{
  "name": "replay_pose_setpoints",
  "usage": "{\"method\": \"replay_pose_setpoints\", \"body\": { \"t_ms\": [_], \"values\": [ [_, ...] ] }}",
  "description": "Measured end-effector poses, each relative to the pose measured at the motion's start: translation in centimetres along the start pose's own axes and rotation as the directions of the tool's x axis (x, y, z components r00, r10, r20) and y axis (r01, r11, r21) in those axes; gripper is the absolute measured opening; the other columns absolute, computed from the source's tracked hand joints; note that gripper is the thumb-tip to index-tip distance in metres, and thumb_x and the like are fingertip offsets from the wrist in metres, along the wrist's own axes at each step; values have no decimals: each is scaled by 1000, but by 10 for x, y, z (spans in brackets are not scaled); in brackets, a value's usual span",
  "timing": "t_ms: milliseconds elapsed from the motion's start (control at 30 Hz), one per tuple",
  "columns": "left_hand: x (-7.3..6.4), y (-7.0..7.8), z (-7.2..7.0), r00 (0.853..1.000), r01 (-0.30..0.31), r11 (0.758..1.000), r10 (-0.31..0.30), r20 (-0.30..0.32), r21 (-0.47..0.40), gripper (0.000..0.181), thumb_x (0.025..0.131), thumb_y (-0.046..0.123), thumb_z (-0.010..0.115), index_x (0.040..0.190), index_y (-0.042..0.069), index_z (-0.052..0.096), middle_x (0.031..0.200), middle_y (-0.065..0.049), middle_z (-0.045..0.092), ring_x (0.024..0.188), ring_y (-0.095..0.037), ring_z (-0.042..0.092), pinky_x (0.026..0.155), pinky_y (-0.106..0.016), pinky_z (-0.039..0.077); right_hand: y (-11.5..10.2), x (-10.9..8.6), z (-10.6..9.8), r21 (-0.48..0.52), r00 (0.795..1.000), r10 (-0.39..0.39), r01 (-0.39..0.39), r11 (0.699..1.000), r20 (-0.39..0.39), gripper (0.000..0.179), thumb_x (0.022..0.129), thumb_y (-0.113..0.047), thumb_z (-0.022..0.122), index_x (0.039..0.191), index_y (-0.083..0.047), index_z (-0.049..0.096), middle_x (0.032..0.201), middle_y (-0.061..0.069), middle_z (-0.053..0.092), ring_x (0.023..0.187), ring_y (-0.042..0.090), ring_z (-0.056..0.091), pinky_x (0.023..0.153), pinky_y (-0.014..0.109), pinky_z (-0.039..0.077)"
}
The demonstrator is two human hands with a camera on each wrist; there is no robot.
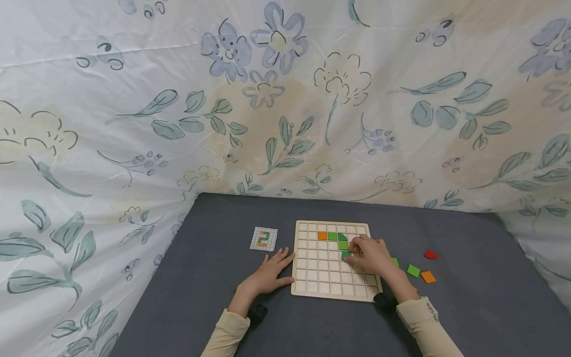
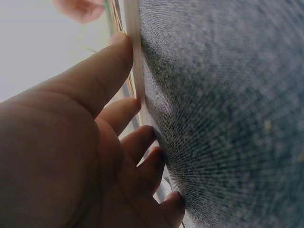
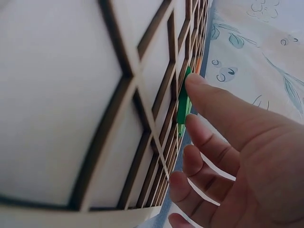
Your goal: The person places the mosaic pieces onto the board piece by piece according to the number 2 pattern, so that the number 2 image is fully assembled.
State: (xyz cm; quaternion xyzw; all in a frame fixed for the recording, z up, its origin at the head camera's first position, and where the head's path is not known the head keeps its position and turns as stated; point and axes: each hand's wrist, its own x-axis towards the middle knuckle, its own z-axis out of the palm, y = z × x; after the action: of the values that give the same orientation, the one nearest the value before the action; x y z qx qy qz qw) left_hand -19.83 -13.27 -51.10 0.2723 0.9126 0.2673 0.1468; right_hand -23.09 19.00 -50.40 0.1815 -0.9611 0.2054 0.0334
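Observation:
A wooden grid board lies on the dark cloth. Along its upper part sit an orange tile, a light green square tile and a dark green rounded tile, with another light green tile below. My right hand has thumb and index finger at opposite ends of a dark green tile over the grid; its exact shape is partly hidden. My left hand rests spread at the board's left edge, thumb and fingertips touching the wooden rim.
A small pattern card lies left of the board. Right of it are loose tiles: a red one, a green one and an orange one. Another green tile is partly behind my right hand. A flowered curtain hangs behind.

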Motion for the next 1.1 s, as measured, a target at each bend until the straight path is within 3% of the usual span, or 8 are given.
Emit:
{"method": "replay_pose_setpoints", "body": {
  "t_ms": [600, 900, 1100],
  "values": [
    [-1, 1, -1, 1000, 3, 1000, -3, 7, -4, 68, 92, 36, 56, 148, 11, 26, 153, -16, 17, 142, -34, 11, 111, -61, 7, 1, 3, 5, 28, 999, -42, 42, 999, 6, 17, 77, -29, 76, 90, -23, 67, 81, -5, 53, 73, 10, 49, 73, 43, 33],
    [0, 1, 0, 1000, -3, 1000, 3, 6, 0, 68, 92, 37, 56, 148, 10, 26, 153, -17, 18, 142, -35, 11, 110, -62, 7, 5, -7, -4, 88, 1000, -5, 6, 996, -1, 20, 78, -27, 75, 96, -21, 69, 82, -2, 53, 69, 10, 48, 74, 43, 30],
    [-1, 1, 0, 1000, -1, 1000, 1, 6, -2, 68, 92, 36, 56, 148, 10, 26, 153, -16, 17, 142, -36, 11, 110, -61, 7, 13, -13, -14, 82, 1000, 2, 0, 997, -27, 22, 78, -25, 75, 99, -19, 69, 84, 1, 54, 75, 16, 47, 70, 39, 28]
  ]
}}
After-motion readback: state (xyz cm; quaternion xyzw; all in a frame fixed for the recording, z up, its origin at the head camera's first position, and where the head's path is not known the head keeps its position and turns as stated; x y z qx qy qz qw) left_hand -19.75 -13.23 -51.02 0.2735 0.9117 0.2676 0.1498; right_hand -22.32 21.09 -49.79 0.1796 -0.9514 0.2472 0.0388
